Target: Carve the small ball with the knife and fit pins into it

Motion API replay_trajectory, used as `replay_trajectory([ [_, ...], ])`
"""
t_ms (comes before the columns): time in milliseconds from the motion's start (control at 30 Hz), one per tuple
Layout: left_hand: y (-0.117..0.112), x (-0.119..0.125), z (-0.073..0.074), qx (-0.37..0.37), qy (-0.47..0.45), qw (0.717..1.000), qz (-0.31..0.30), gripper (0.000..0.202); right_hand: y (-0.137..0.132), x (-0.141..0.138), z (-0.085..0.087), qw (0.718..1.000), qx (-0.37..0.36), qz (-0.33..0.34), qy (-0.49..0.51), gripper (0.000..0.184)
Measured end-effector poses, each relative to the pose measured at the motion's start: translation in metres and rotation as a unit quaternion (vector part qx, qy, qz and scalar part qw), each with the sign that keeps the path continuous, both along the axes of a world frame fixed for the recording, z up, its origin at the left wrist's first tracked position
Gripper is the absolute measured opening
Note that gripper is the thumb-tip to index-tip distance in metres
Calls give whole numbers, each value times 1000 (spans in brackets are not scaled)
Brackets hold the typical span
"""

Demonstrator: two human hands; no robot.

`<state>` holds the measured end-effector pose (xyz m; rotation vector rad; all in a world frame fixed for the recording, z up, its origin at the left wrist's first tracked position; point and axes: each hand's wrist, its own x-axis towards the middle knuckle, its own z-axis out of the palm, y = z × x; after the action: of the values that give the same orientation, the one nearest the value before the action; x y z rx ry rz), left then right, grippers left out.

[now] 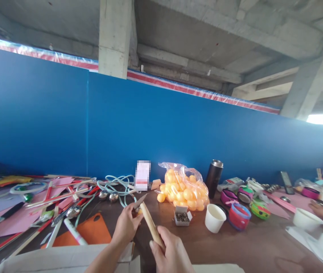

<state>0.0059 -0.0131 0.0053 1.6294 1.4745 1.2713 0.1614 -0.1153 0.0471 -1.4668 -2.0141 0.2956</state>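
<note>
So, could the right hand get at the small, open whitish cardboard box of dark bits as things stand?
Probably yes: nothing visible stands between the right hand and the box just beyond. But that hand grips a pale wooden stick it would likely need to release first.

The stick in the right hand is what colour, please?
The stick is pale tan, best seen in the head view.

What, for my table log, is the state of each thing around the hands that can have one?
Wooden stick: tilted, in the right hand
Left hand: closed around a pointed thing, partly hidden
Small box: open, holding small dark pieces
White cup: upright, lidless
Plastic bag: filled with orange balls
Black bottle: upright
Blue cord: loosely looped
</note>
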Motion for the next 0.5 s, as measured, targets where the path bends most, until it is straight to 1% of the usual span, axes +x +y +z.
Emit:
replay_trajectory([
  [100, 4, -1, -4, 15, -26, 999, 12, 37, -1, 1, 6, 1000, 8, -9, 13, 13],
  [200, 4, -2, -3, 3, -63, 998, 6, 43, -1, 3, 7, 1000, 14, -13, 16, 15],
  [300, 4, -2, 0, -1, -85, 996, 3, 46, -1, 4, 5, 999, 23, -21, 15, 15],
  [500, 3, -1, 2, -13, -76, 997, 26, 45, -1, 6, 2, 998, -2, -41, -51, 15],
])
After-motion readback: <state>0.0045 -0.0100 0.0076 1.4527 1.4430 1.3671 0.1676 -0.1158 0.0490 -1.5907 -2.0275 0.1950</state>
